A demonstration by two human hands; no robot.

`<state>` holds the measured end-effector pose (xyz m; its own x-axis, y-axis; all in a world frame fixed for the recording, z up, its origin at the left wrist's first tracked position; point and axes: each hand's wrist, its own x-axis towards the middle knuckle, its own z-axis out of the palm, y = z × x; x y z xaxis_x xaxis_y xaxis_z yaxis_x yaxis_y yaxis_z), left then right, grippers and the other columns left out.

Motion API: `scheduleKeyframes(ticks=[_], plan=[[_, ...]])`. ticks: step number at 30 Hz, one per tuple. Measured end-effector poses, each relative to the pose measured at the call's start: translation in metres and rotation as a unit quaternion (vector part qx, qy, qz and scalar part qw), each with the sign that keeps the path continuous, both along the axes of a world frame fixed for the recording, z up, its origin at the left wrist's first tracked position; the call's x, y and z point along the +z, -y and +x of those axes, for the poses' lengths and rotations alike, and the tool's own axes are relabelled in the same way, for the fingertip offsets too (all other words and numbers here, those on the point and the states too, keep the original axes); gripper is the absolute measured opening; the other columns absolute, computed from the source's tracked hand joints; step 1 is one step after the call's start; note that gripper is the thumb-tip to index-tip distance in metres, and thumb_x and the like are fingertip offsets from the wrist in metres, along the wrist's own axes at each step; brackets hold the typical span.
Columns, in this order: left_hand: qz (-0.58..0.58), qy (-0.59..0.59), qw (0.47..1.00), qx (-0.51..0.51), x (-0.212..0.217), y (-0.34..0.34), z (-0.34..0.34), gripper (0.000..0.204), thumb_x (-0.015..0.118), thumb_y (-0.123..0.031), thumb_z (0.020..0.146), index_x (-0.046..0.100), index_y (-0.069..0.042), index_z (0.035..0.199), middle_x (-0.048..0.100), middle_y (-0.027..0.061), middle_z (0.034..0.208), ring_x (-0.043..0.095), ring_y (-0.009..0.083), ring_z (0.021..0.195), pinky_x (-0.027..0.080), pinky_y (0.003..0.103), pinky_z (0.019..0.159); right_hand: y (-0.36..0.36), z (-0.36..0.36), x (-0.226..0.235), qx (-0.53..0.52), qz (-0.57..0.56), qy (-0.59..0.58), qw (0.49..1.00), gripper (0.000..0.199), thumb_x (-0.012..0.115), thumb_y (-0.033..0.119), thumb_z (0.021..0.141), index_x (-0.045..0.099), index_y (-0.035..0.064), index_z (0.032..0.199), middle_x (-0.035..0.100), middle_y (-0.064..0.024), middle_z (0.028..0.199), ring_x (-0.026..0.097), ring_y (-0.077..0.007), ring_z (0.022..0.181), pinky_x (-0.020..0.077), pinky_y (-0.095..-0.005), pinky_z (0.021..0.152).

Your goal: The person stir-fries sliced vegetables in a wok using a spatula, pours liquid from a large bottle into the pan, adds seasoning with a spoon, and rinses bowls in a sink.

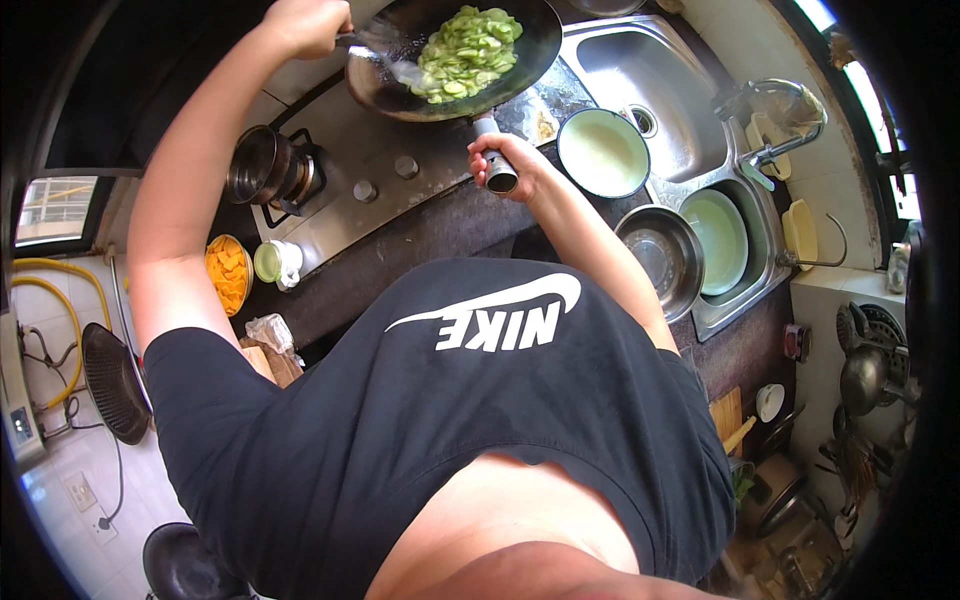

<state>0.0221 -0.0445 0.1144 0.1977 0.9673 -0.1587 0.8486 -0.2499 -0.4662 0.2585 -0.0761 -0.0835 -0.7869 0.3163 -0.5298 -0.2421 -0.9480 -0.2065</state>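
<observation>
A dark wok (535,60) holds a heap of pale green, thin slices (468,50) that look like cucumber. My right hand (512,165) is closed around the wok's tubular metal handle (486,126), whose hollow end points toward me. Up at the top left, my left hand (305,25) grips the handle of a spatula (405,72). Its blade is smeared by motion and reaches the left edge of the slices inside the wok.
Left of the wok, a small dark pot (258,165) sits on the stove (385,150). A bowl of orange pieces (229,272) and a pale green cup (280,263) stand nearer. To the right are a white enamel basin (602,152), a steel bowl (660,255) and a double sink (690,110).
</observation>
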Motion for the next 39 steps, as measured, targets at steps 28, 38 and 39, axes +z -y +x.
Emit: scheduleKeyframes(ticks=[28, 38, 39], plan=[[-0.128, 0.409, 0.822, 0.374, -0.081, 0.045, -0.084, 0.032, 0.048, -0.034, 0.078, 0.05, -0.006, 0.062, 0.038, -0.0012, 0.042, 0.031, 0.0075, 0.03, 0.023, 0.022, 0.029, -0.001, 0.002, -0.004, 0.002, 0.008, -0.004, 1.0, 0.012, 0.051, 0.002, 0.07, 0.038, 0.0023, 0.069, 0.045, -0.0052, 0.056, 0.047, -0.0123, 0.045, 0.0426, -0.0238, 0.041], [-0.006, 0.588, 0.725, 0.359, -0.167, 0.003, -0.032, 0.032, 0.05, -0.038, 0.078, 0.05, -0.01, 0.062, 0.043, -0.0024, 0.047, 0.032, 0.0065, 0.033, 0.025, 0.022, 0.033, 0.004, -0.003, -0.005, -0.015, 0.027, 0.016, 0.999, 0.013, 0.053, 0.008, 0.074, 0.041, 0.0016, 0.073, 0.048, -0.0049, 0.06, 0.048, -0.0093, 0.046, 0.0439, -0.0215, 0.041], [-0.017, 0.575, 0.726, 0.376, -0.169, 0.009, -0.028, 0.033, 0.049, -0.039, 0.078, 0.049, -0.01, 0.062, 0.043, -0.0023, 0.047, 0.033, 0.0067, 0.033, 0.025, 0.022, 0.032, 0.004, -0.001, -0.006, -0.016, 0.033, -0.004, 0.999, 0.017, 0.054, 0.012, 0.075, 0.042, 0.0002, 0.076, 0.049, -0.0067, 0.061, 0.05, -0.012, 0.049, 0.0455, -0.0231, 0.043]])
